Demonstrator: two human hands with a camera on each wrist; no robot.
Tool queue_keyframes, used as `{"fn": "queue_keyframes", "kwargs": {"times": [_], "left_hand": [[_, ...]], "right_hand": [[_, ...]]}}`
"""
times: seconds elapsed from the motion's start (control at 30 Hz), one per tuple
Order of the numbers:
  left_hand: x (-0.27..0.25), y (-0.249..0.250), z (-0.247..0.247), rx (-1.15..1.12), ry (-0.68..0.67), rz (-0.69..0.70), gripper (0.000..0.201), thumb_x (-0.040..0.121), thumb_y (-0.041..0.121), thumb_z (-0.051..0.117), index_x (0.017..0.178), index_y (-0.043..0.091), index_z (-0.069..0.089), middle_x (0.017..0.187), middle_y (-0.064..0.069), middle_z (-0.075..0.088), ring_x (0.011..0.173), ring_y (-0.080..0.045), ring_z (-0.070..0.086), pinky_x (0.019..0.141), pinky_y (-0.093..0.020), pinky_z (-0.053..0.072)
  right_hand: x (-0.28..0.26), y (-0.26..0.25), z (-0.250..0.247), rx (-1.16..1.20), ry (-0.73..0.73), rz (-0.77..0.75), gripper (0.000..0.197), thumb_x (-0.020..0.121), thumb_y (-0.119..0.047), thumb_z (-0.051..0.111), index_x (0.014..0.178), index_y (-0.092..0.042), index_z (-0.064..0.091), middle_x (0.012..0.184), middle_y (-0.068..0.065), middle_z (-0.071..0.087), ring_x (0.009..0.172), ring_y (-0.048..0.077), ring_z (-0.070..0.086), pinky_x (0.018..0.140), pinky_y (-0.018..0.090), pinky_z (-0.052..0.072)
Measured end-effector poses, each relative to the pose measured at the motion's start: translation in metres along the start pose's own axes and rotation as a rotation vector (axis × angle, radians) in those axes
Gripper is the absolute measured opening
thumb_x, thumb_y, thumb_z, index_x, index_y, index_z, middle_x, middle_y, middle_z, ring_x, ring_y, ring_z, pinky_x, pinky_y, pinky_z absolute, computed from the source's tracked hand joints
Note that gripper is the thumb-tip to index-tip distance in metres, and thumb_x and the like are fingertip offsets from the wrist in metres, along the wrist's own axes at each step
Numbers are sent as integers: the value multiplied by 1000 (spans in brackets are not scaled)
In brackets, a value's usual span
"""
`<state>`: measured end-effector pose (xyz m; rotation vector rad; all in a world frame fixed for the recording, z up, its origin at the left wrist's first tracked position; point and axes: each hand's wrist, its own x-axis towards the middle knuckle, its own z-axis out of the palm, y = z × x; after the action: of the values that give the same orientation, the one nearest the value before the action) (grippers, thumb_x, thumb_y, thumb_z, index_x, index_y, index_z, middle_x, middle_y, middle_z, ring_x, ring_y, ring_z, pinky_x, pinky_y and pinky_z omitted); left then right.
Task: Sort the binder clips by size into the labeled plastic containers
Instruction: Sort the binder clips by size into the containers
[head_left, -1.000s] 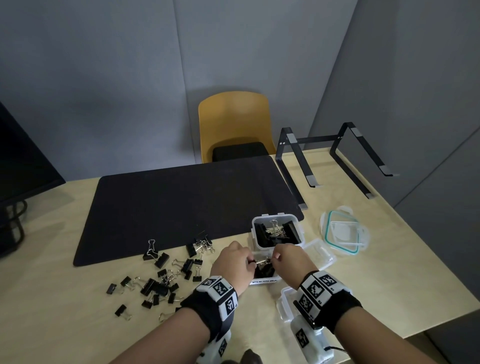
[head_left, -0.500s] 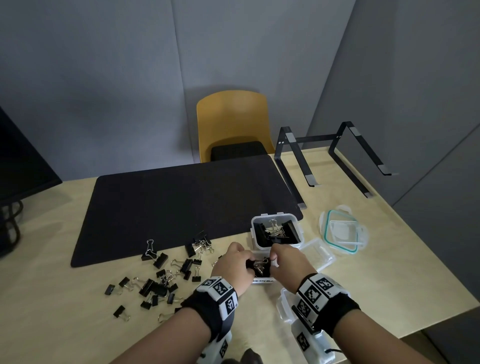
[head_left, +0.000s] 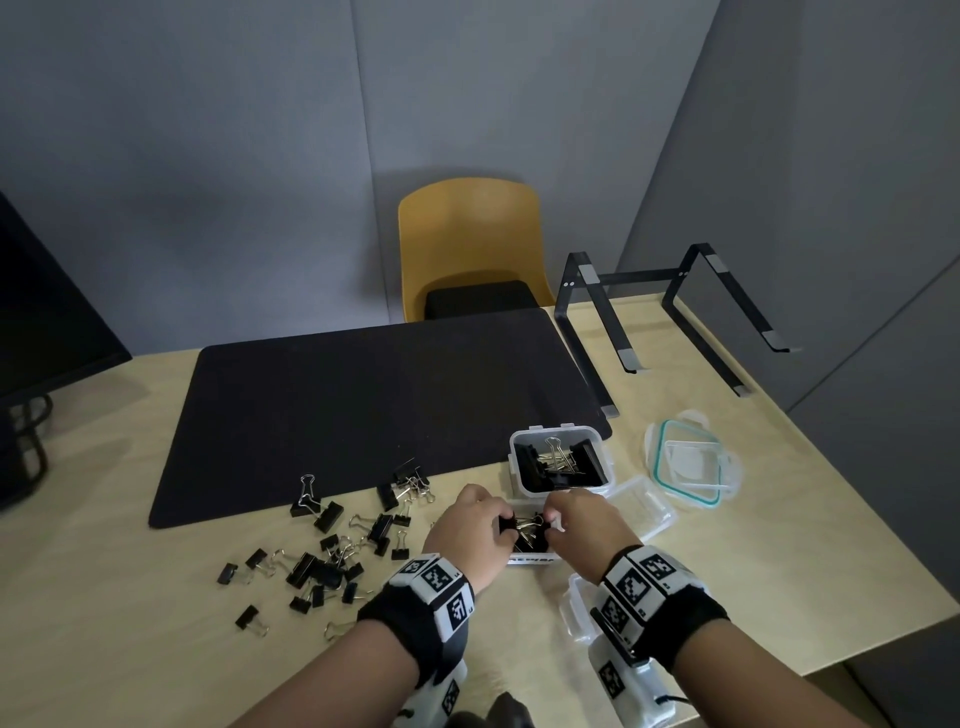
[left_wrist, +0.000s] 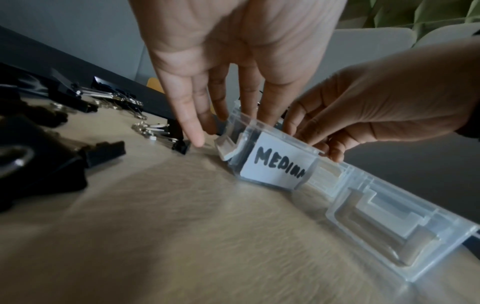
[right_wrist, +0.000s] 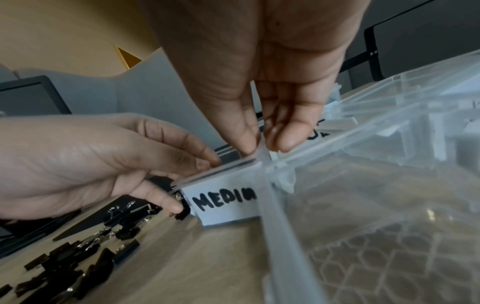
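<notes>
Binder clip sits directly over the medium container, gripped between left hand and right hand, both grips narrow.

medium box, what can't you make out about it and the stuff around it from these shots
- Medium box contents: head view, both hands cover most of the opening; the wrist views show only its outer wall.
- Label: last letters wrap round the corner in the left wrist view and are cut off by a clear lid in the right wrist view.
- Far box label: cannot be read in any view.
- Loose clips: too small to size in the head view.
</notes>
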<state>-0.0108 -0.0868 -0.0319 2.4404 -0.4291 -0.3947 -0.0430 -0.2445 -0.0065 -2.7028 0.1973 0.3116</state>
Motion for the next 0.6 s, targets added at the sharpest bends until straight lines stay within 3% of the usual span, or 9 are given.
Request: {"fn": "queue_keyframes", "kwargs": {"times": [0.13,0.27,0.47,0.6], "left_hand": [[-6,-12,-13,-36,64,23,21,91,30,56,110,24,61,117,11,47,78,-4,50,62,-10,34],[-12,-32,-29,-49,147,-35,21,90,29,57,110,23,61,119,9,51,90,-8,58,74,-17,44],[-17,-70,-55,42,157,-164,22,88,29,58,110,27,60,115,4,53,103,-13,52,86,-27,48],[-20,-92,-65,164,88,-264,36,82,43,61,114,26,55,115,4,53,107,-16,51,92,-31,47]], "right_hand": [[-2,-13,-5,15,45,-1,16,87,-16,51,99,-14,61,95,1,52,86,19,55,70,23,36],[-1,-35,-4,58,14,-61,21,88,-18,52,106,-12,62,104,5,58,93,21,58,76,25,43],[6,-71,13,89,-69,-130,22,87,-19,52,107,-13,62,107,6,61,96,21,58,83,29,45],[14,-90,32,77,-94,-131,21,88,-18,51,106,-13,63,108,7,61,98,22,57,84,28,44]]}}
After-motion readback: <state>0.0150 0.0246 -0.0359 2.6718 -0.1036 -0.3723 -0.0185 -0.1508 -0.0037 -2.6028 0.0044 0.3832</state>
